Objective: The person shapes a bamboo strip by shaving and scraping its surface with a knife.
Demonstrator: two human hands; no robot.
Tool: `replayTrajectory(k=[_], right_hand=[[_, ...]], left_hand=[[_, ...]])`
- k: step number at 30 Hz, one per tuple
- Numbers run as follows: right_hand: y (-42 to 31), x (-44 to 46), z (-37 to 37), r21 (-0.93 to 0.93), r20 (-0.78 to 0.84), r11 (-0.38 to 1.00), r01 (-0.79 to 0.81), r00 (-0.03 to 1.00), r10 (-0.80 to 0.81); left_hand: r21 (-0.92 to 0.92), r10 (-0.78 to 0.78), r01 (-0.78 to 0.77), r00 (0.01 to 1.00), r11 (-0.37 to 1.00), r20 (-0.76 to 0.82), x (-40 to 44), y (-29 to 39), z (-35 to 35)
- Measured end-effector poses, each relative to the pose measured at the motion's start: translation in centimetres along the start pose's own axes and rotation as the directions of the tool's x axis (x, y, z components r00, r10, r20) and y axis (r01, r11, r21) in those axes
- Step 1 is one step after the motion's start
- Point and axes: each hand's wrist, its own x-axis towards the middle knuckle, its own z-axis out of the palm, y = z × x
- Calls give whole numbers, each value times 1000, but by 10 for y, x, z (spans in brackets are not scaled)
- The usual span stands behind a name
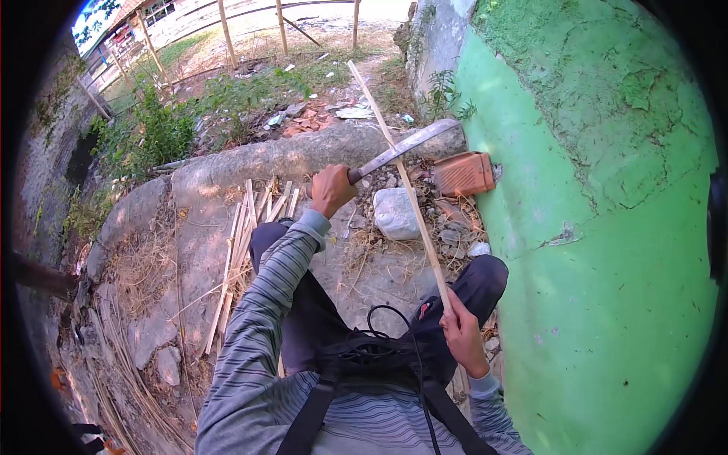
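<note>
Above the far edge of the ground (353, 292), one blade (428, 139) crosses one pale strip (415, 206); my left hand (332, 189), arm (262, 318) stretched forward, grips the blade, and my right hand (464, 335), low, grasps the strip's near end.

An open gap is lying between the left hand (332, 189) and the right hand (462, 334), over ground (364, 284) framed by both knees (485, 277). A wooden strip (422, 225) and the knife (417, 142) crossing it are barring the way forward; below, a white stone (394, 213) is taking up room, and a terracotta block (464, 174) is standing near the green wall (599, 303), which is closing off the right. A stone ledge (250, 161) is bounding the far side. Leftward, wooden slats (236, 258) are obstructing the ground, with a passage running between them and dry fibres (140, 269).
</note>
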Motion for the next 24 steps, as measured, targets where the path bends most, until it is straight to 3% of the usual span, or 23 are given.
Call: replayTrajectory(k=[3,8,10,12,13,16,20,22,24], right_hand=[[-2,-17,3,36,51,991,-130,990,128],[-12,7,9,54,39,995,-82,996,80],[-19,0,6,66,43,993,-94,995,91],[-22,-21,-3,-89,22,994,-70,997,72],[-24,-26,-5,-116,51,986,-120,991,127],[-23,-11,2,-104,67,992,-70,995,77],[-10,5,8,15,87,994,-108,991,106],[-5,-11,5,57,118,990,-130,985,123],[-1,-23,0,103,144,982,-157,979,142]], left_hand=[[24,-28,29,999,999,-28,8,-7,-6],[-4,28,-28,999,1000,19,-7,3,-11],[16,22,-21,999,1000,-40,13,-25,-11],[69,-135,139,989,988,-60,30,-47,-21],[80,-136,140,989,987,-56,34,-52,-26],[91,-121,122,993,988,-13,21,-40,-27],[79,-60,62,998,995,-22,17,-40,-19],[103,-92,95,995,990,-31,23,-56,-25],[70,-225,229,972,971,-60,25,-69,-32]])
